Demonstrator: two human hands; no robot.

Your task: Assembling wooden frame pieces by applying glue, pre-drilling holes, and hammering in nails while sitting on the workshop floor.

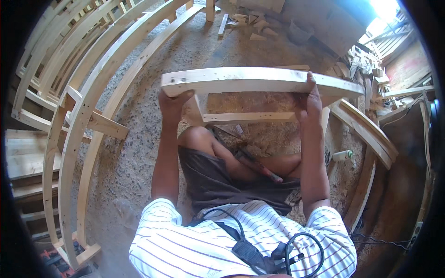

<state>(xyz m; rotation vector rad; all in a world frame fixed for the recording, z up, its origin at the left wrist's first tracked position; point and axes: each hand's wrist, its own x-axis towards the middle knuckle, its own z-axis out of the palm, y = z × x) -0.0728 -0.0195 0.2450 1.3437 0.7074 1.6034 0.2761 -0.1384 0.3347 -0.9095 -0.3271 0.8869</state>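
Note:
In front of me I hold up a pale wooden frame (241,85), with one thick plank toward me and a thinner rail behind and below it. My left hand (174,102) is closed under the plank's left end, near some dark nail marks. Further along to the right, my right hand (310,99) grips the plank with the thumb laid across its top edge. A tool with a red handle (266,172), probably a hammer, lies by my crossed legs; its head is hard to make out.
Large curved wooden frames (85,111) stand on the left. To the right lie curved boards (364,132), a white-and-green bottle (342,155) and a cable (380,242). Wood offcuts (259,25) and a bucket (300,31) are farther off on the gritty floor (125,173).

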